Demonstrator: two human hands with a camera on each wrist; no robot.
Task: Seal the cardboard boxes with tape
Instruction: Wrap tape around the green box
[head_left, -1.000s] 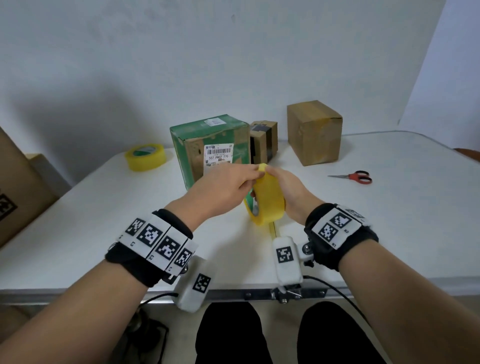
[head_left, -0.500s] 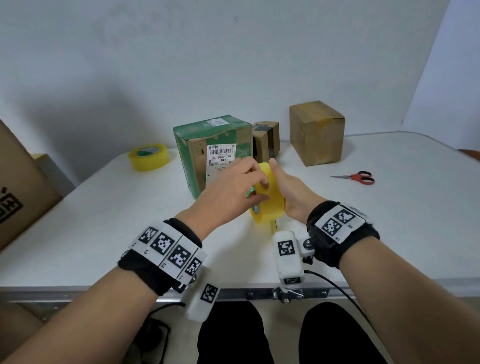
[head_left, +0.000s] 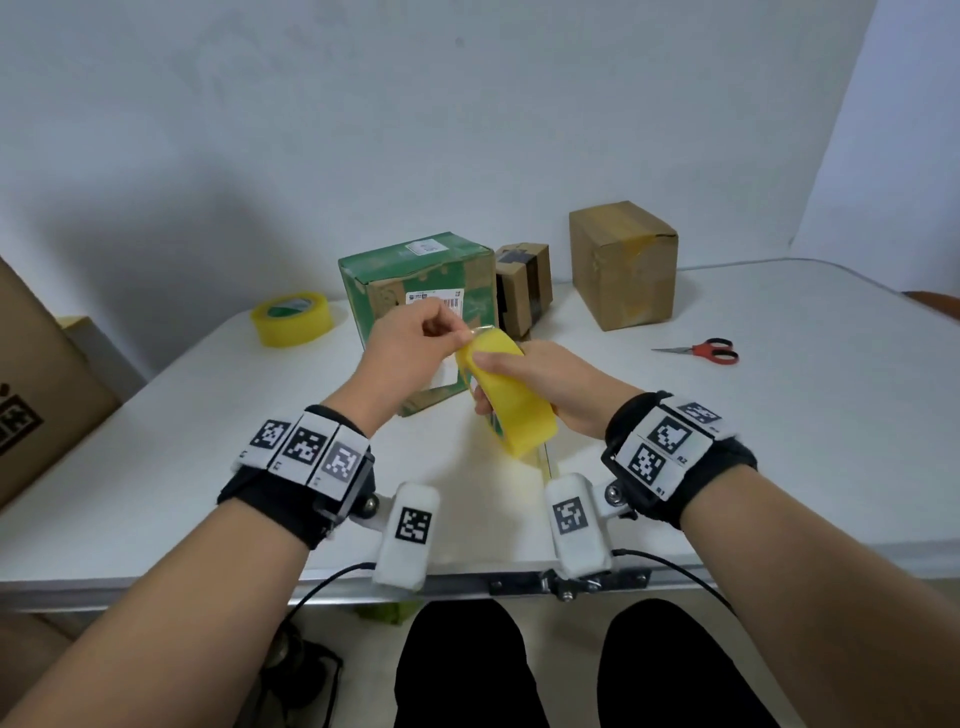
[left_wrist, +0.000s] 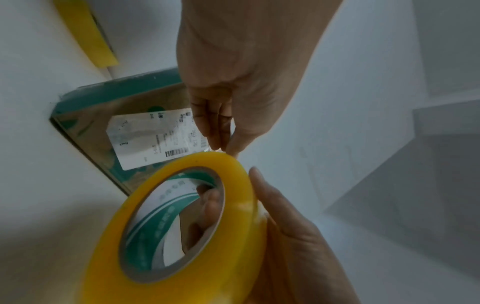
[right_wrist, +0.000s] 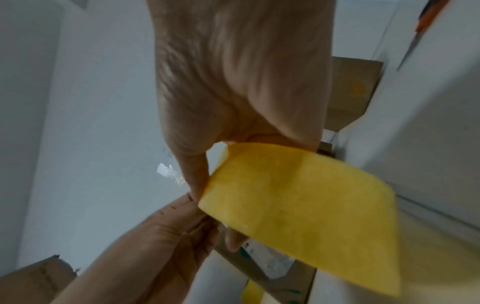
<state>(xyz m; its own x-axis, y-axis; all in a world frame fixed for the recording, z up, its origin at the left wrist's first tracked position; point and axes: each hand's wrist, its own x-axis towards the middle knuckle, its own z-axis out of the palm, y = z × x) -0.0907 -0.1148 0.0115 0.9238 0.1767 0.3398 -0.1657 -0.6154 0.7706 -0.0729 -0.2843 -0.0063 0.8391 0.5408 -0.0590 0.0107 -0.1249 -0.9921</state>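
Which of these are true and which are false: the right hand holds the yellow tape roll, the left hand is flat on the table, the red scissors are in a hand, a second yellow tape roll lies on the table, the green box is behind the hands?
1. The right hand holds the yellow tape roll. True.
2. The left hand lies flat on the white table. False: it pinches the tape end at the roll's top.
3. The red-handled scissors are in a hand. False: they lie on the table, to the right.
4. A second yellow tape roll lies on the table. True.
5. The green cardboard box stands behind the hands. True.
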